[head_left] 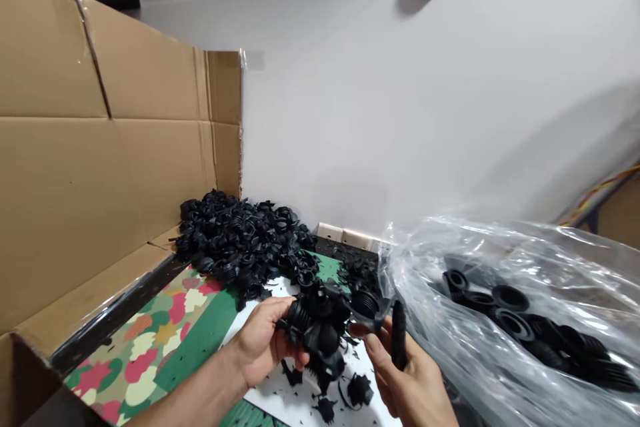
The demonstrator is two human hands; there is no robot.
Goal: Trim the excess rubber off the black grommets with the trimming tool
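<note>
Black rubber ran all around the white sheet (283, 400), and above it the left hand (270, 340) had its grip curled round a clump of ribbed rubber pieces (323, 333). Over the sheet's right edge, the right hand (405, 373) had its grip clamped on a slim dark upright piece (399, 335); whether that was a tool handle or a ring seen edge-on could not be told.

Work looked partway along: beyond the sheet to the left stood a large rubber heap (245, 240), and right of the sheet a clear plastic bag (430, 267) held ribbed black rings (515, 323). Which lot was finished and which remained could not be told, but the clump plainly had pieces left to separate.

Its pieces looked matt and tangled, with stacked circular ridges and ragged flaps; the bagged rings seemed cleaner-edged. Small black scraps dotted the sheet.
</note>
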